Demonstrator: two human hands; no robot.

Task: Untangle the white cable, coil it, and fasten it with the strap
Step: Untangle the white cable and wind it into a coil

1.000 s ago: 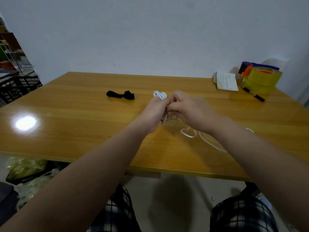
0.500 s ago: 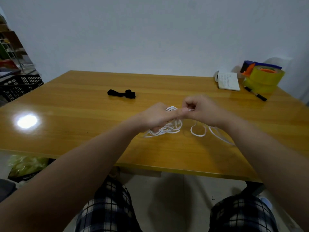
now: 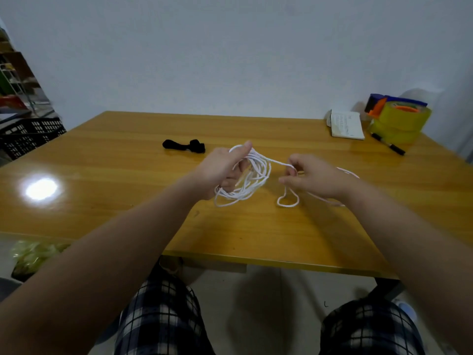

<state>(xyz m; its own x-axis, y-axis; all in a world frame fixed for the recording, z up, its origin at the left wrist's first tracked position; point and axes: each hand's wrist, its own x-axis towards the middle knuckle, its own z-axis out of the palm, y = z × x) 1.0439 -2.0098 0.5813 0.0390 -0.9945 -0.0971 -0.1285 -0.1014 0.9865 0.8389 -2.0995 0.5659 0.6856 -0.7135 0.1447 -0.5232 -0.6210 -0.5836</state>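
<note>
The white cable (image 3: 252, 179) hangs in several loose loops from my left hand (image 3: 222, 170), which grips the bundle just above the wooden table (image 3: 128, 175). One strand runs tight from that bundle to my right hand (image 3: 313, 176), which pinches it. Below the right hand a small loop of cable lies on the table, and more cable trails to the right behind my wrist. The black strap (image 3: 183, 145) lies flat on the table, to the far left of my left hand and apart from it.
At the back right corner stand a stack of yellow tape rolls (image 3: 398, 121) with a dispenser on top, a small white notepad (image 3: 345, 124) and a black marker (image 3: 387, 147). A black crate (image 3: 28, 134) sits off the table's left side.
My hands have drawn apart. The left hand has lifted the loops wider, and the right hand has pulled one strand out to the right.
</note>
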